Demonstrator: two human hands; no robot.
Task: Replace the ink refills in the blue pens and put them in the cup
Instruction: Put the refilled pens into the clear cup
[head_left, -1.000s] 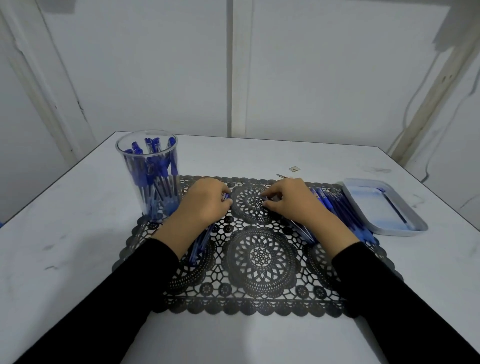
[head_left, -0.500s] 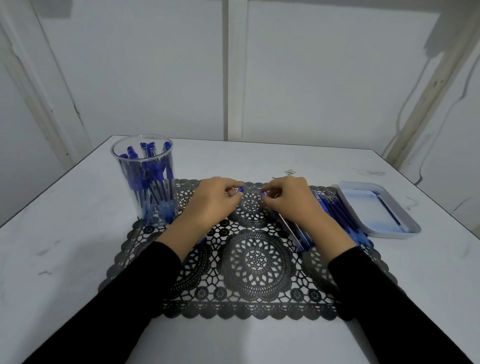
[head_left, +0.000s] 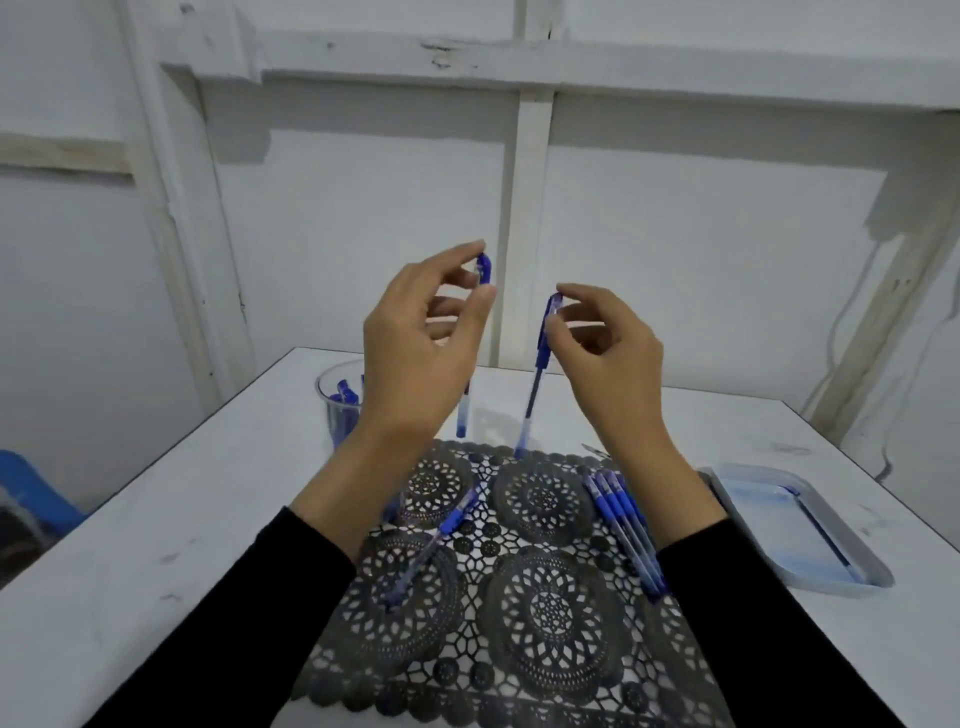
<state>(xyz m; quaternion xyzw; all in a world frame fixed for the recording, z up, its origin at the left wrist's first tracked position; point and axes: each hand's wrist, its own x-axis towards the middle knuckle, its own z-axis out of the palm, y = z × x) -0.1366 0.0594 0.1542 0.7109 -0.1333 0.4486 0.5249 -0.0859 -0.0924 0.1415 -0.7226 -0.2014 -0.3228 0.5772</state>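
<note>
Both hands are raised above the table, each pinching a blue pen by its top end so it hangs downward. My left hand (head_left: 421, 343) holds one blue pen (head_left: 484, 267); most of its barrel is hidden behind the hand, and its lower tip shows below. My right hand (head_left: 608, 353) holds a second blue pen (head_left: 537, 374) in full view. The clear cup (head_left: 337, 400) with several blue pens stands at the back left, partly hidden by my left wrist. More pens (head_left: 623, 525) lie on the mat under my right arm, and one pen (head_left: 434, 540) lies under the left.
A black lace placemat (head_left: 524, 608) covers the middle of the white table (head_left: 156, 545). A grey tray (head_left: 789, 525) with a thin blue refill lies at the right. White walls stand close behind the table. A blue object sits off the table's left edge.
Both hands have risen from the mat to well above the table, each lifting a pen upright. The camera has tilted up, so more wall shows.
</note>
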